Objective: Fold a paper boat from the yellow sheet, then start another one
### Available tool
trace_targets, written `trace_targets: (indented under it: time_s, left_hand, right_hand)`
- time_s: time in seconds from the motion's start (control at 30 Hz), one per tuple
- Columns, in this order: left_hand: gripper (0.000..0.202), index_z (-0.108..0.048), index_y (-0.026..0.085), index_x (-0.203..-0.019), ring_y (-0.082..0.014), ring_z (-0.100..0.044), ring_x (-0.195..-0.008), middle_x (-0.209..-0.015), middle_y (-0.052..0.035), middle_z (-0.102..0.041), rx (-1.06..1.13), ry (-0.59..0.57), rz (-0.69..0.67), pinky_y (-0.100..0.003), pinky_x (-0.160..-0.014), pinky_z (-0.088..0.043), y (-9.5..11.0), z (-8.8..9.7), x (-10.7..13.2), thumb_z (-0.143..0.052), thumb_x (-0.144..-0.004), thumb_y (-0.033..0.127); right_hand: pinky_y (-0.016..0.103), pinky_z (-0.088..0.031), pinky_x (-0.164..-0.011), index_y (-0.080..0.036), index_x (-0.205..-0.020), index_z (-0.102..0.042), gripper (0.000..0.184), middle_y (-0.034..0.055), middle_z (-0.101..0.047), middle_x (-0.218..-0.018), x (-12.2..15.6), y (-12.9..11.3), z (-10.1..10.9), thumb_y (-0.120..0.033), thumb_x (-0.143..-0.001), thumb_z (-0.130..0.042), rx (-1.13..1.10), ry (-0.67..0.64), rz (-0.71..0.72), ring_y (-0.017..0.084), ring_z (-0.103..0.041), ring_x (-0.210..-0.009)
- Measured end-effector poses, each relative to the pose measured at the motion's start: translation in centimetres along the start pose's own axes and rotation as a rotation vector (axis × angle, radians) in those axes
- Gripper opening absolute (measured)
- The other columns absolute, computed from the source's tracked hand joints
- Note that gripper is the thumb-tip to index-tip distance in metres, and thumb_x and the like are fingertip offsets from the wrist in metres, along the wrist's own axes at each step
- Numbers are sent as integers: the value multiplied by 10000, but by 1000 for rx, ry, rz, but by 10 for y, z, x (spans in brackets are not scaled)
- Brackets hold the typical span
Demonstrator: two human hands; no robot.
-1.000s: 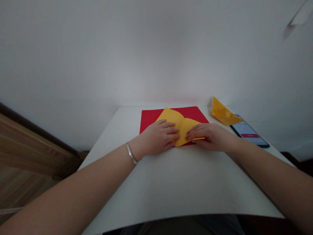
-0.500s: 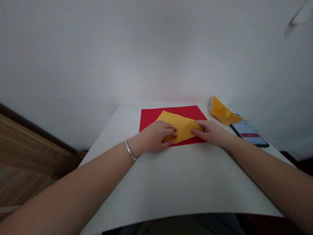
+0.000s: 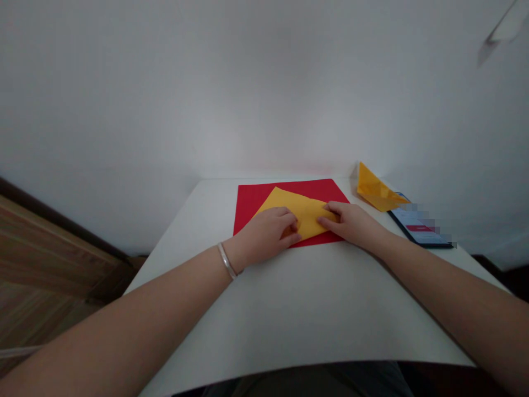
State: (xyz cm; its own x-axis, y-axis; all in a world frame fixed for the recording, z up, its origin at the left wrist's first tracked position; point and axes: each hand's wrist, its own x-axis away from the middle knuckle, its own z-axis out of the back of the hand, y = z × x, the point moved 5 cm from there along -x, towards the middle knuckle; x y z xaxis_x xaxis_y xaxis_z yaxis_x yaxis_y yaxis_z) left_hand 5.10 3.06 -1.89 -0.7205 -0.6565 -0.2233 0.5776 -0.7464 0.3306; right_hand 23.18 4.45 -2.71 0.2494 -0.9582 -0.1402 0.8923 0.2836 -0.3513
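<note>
A folded sheet of yellow paper [image 3: 303, 211] lies on a larger red sheet [image 3: 254, 196], both toward the back of the white table. My left hand [image 3: 270, 234] rests over the yellow paper's near left part, fingers curled and closed at its near edge; a silver bangle circles that wrist. At the paper's right corner, my right hand [image 3: 345, 221] grips it between thumb and fingers. The left hand hides part of the paper's lower left side.
To the right stands a folded yellow paper piece [image 3: 374, 190], overlapping the far end of a phone [image 3: 425, 229] with a lit screen. The white table [image 3: 309, 309] meets a pale wall [image 3: 264, 99] at the back. A wooden panel [image 3: 49, 248] is at the left.
My left hand's fingers have curled in more, and its wrist has shifted slightly right and nearer. The right hand has slid a little left along the paper.
</note>
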Motion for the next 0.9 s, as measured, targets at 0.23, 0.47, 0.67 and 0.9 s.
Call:
trace_targets:
  time_s: [0.23, 0.47, 0.67, 0.9]
  left_hand:
    - [314, -579, 166, -1104, -225, -546, -1020, -1093, -83, -599, -29, 14, 32, -364, -911, -437, -4, -2, 2, -588, -847, 346]
    - [382, -561, 196, -1265, -231, -503, -1113, -1217, -102, -547, -145, -35, -56, -394, -999, -377, -3, -9, 3, -442, -928, 331]
    - [391, -542, 181, -1277, -221, -432, -1248, -1375, -69, -498, -167, -73, -93, -387, -1091, -288, -3, -11, 4, -436, -930, 327]
    - [361, -564, 159, -1233, -205, -455, -1221, -1333, -70, -536, -133, -52, -100, -356, -1073, -315, -3, -9, 4, -425, -935, 309]
  right_hand:
    - [314, -442, -637, -225, -1154, -573, 401, 59, -681, -903, 0, 3, -3, -389, -788, -581, -28, 60, -45, 211, -620, -743]
    - [336, -471, -769, -254, -1034, -680, 252, 43, -696, -1024, -2, -1, -5, -300, -824, -550, -44, 71, 112, 213, -627, -890]
    - [344, -464, -801, -218, -1006, -717, 262, 61, -697, -956, -1, -5, -5, -271, -861, -505, 14, 77, 196, 215, -611, -885]
    - [330, -466, -802, -158, -1037, -716, 313, 95, -675, -942, -5, -11, -7, -254, -898, -453, -26, 95, 227, 209, -603, -880]
